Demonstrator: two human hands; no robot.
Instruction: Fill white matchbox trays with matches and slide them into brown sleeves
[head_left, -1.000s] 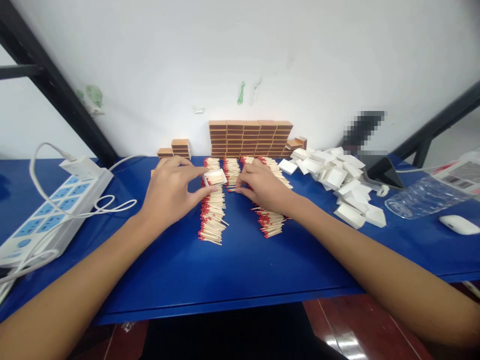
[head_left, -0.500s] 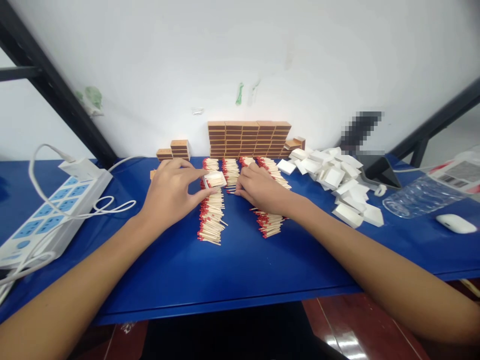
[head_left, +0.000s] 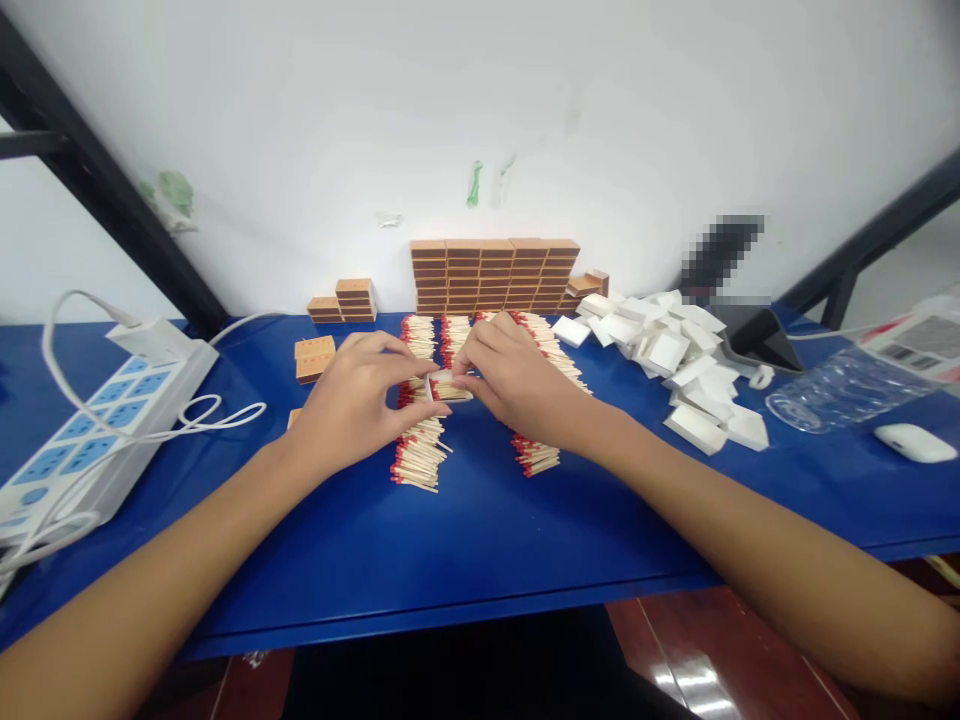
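My left hand [head_left: 367,388] grips a small white matchbox tray [head_left: 429,386] between thumb and fingers. Red-headed matches [head_left: 448,391] lie in the tray. My right hand [head_left: 514,375] is closed at the tray's right end, its thumb and fingertips on matches there; how many it pinches is hidden. Around and under both hands, rows of loose matches [head_left: 420,455] lie on the blue table [head_left: 450,560]. Another row [head_left: 536,455] shows below my right wrist, partly covered by it.
Stacked brown matchboxes [head_left: 495,275] stand against the wall, with smaller stacks [head_left: 345,300] and boxes [head_left: 313,358] at left. White empty trays [head_left: 667,350] are heaped at right, near a plastic bottle [head_left: 840,395] and a white mouse [head_left: 915,443]. A power strip [head_left: 112,430] with cables lies left.
My right hand has moved from the match rows to the tray. My left hand has brought the tray slightly right and nearer, uncovering orange matchboxes at left.
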